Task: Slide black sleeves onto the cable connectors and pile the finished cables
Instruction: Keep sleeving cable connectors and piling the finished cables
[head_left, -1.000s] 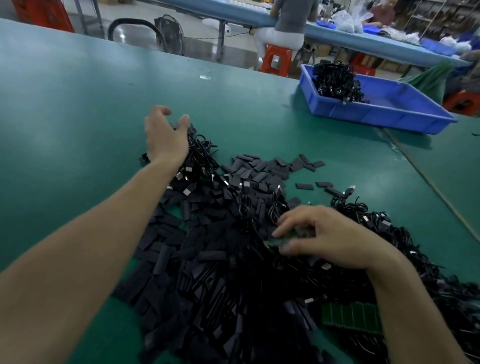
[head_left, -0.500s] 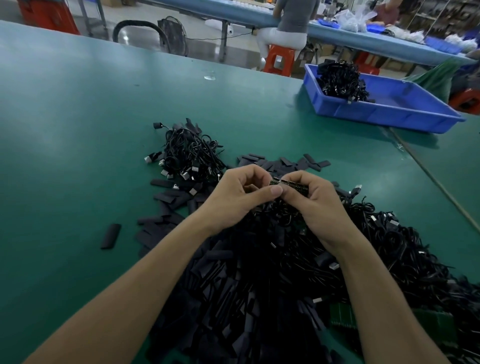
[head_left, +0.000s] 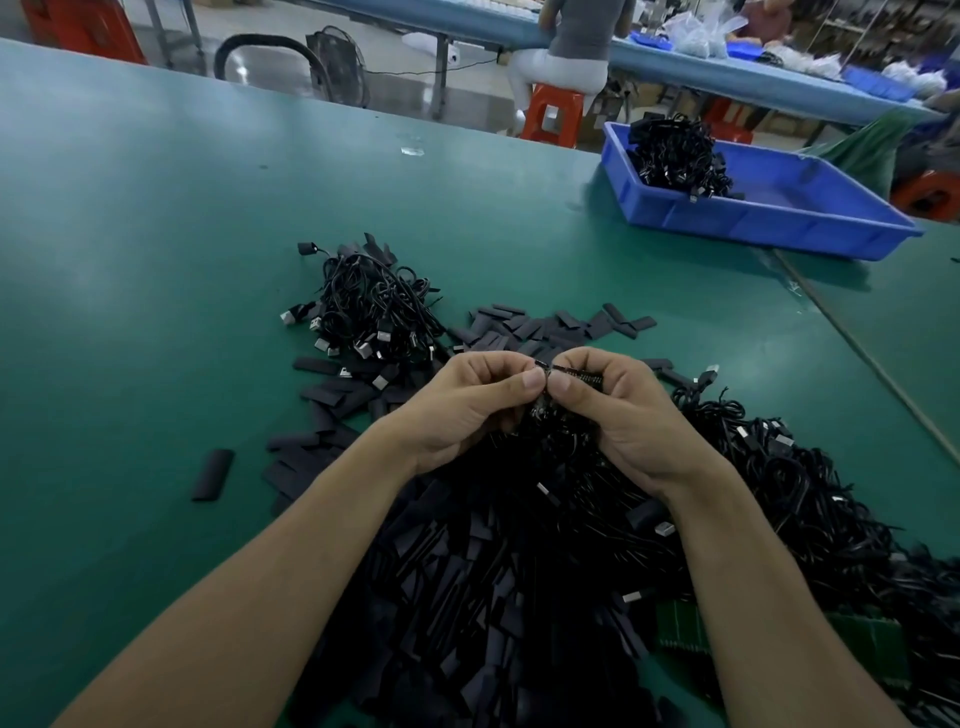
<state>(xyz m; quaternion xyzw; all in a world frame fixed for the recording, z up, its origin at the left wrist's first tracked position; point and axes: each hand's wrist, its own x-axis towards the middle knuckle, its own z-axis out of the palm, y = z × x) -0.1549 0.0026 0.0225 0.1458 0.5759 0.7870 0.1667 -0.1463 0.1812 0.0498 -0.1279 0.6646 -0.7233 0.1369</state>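
Observation:
My left hand (head_left: 467, 410) and my right hand (head_left: 623, 415) meet above the middle of the green table, thumbs touching. Between them they pinch a small cable connector (head_left: 571, 371) with a dark part on it; whether that is a sleeve is hard to tell. Its cable hangs down into the heap below. A big heap of loose black sleeves (head_left: 467, 597) lies under my forearms. Tangled black cables (head_left: 810, 499) with metal plugs lie to the right. A smaller pile of cables (head_left: 374, 312) sits at the far left of the heap.
A blue tray (head_left: 779, 218) holding a bundle of black cables (head_left: 675, 156) stands at the back right. One stray sleeve (head_left: 213, 474) lies alone on the left. A green circuit strip (head_left: 685, 629) shows under my right forearm. A seated person (head_left: 571, 47) works at the far bench.
One second ago my left hand reached to the far cable pile and my right hand dug in the heap. Both came together on a connector and hold almost still since half a second ago.

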